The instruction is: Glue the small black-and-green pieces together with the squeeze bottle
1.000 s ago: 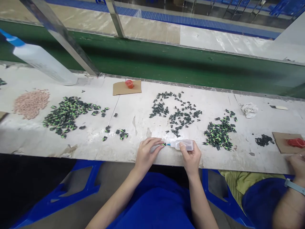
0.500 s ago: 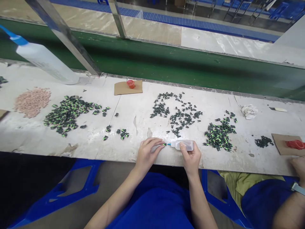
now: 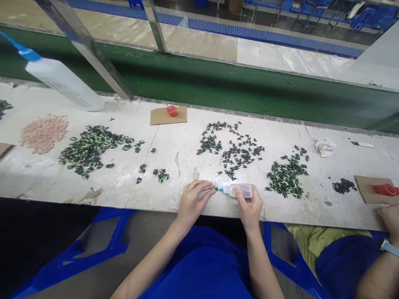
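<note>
My left hand (image 3: 193, 201) pinches a small black-and-green part (image 3: 215, 189) between thumb and fingertips, low over the front of the white table (image 3: 174, 195). Closed around a small clear squeeze bottle (image 3: 241, 190) is my right hand (image 3: 251, 207); the bottle lies nearly level, its blue tip pointing left, close to the part. Whether tip and part touch is too small to tell. Beyond my hands lie scattered small black pieces (image 3: 238, 153). A heap of black-and-green parts (image 3: 286, 176) is right of my right hand, and a larger heap (image 3: 90, 149) is at the left.
Pink pieces (image 3: 45, 133) and a large white bottle (image 3: 65, 83) stand at the left. A red cup (image 3: 171, 111) sits on cardboard (image 3: 160, 117) at the back. Crumpled paper (image 3: 325, 147) and a black pile (image 3: 343, 186) are at right, near another person's hand (image 3: 389, 220). A metal post (image 3: 93, 54) rises behind.
The view has shifted very slightly. Both of my hands keep their hold and place. The other person's hand at the right has moved slightly left.
</note>
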Demonstrator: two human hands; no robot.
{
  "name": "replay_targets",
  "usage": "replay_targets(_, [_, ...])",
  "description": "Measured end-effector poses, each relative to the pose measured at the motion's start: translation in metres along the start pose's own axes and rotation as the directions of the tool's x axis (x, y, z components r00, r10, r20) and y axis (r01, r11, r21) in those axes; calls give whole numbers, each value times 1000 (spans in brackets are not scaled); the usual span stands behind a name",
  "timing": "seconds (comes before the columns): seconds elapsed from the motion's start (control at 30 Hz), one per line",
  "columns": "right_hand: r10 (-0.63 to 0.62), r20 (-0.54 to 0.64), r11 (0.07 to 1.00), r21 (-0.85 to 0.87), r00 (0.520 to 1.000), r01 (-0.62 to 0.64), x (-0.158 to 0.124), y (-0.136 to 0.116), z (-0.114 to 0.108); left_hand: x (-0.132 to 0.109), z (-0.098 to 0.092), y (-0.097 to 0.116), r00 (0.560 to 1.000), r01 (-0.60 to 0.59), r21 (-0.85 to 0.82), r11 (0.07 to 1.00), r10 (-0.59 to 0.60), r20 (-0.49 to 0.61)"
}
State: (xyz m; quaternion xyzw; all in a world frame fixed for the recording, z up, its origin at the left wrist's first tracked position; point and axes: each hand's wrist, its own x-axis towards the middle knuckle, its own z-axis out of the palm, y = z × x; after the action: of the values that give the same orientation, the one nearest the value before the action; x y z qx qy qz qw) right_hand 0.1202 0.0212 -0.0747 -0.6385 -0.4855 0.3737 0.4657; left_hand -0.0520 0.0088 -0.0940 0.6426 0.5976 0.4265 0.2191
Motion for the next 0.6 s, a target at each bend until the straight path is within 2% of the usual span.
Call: replay_targets(0.6, [5, -10, 1000, -14, 1000, -5, -1, -2, 1, -1, 1, -1, 1000, 8, -4, 1000, -8, -8])
